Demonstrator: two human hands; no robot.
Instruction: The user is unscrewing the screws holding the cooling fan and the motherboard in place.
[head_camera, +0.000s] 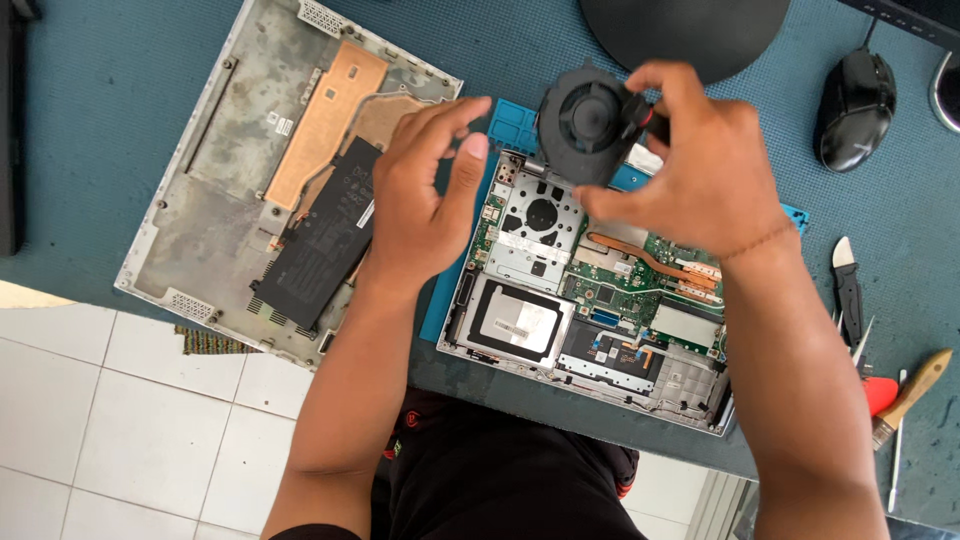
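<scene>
left grip (425, 190): open, fingers extended | right grip (690, 165): fingers closed, raised

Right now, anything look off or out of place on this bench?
The removed bottom cover overhangs the mat's edge at its lower corner, a black battery lying loose in it. The right hand holds the black fan above the open laptop.

Black mouse (855, 108), brush (908, 397), tweezers (848, 290)

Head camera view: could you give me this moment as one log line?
right hand: holds black fan | left hand: open beside fan | below: opened laptop
</scene>
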